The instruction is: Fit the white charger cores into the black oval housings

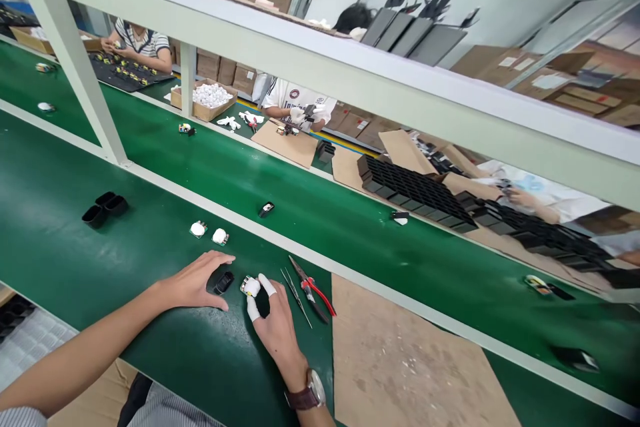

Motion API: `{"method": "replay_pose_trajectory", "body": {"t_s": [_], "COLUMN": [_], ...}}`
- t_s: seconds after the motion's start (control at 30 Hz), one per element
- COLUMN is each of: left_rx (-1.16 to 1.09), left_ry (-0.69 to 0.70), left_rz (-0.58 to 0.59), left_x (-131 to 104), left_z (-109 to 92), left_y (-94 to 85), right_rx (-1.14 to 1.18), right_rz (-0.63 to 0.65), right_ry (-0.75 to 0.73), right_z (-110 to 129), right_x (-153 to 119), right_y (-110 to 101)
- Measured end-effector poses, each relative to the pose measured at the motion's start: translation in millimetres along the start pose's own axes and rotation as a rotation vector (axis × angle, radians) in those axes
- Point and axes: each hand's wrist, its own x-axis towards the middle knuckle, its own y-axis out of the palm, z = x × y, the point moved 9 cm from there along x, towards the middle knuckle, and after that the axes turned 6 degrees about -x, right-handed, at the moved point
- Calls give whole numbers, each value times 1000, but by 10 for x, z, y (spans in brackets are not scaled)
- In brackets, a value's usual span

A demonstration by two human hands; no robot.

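On the green bench, my left hand point(197, 285) is spread with thumb and fingers apart around a small black case point(223, 283), apparently without gripping it. To its right, my right hand point(273, 320), with white covers on thumb and forefinger, pinches a small white part point(251, 287) with a bit of yellow and metal. Two similar white-topped parts, one point(198, 229) and another point(220, 236), lie beyond my left hand. Tweezers point(299, 298) and red-handled pliers point(313, 290) rest right of my right hand.
Black empty cases point(105, 208) stand at the left. A brown board point(400, 360) lies at the right. Past a pale rail, a green belt point(320, 203) carries scattered small parts. A slanted white frame point(87, 60) crosses above. Several people work across the belt beside black trays point(415, 190).
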Motion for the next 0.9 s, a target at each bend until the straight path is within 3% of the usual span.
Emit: {"method": "replay_pose_trajectory", "body": {"t_s": [0.2, 0.33, 0.43, 0.63, 0.9], "left_rx": [-103, -41, -13, -22, -71], "left_ry": [22, 102, 68, -78, 55], "left_rz": [81, 42, 55, 48, 48], "left_x": [6, 4, -5, -1, -13], "left_z": [-118, -207, -155, 56, -129], "left_y": [-11, -184, -244, -109, 97], "right_rx": [78, 69, 53, 79, 103], "right_rz": [-36, -27, -23, 9, 10], "right_ry": [-21, -33, -1, -7, -176], "right_z": [187, 201, 158, 264, 535], "right_x": [86, 77, 55, 82, 178], "right_y": [-164, -259, -307, -326, -276]}}
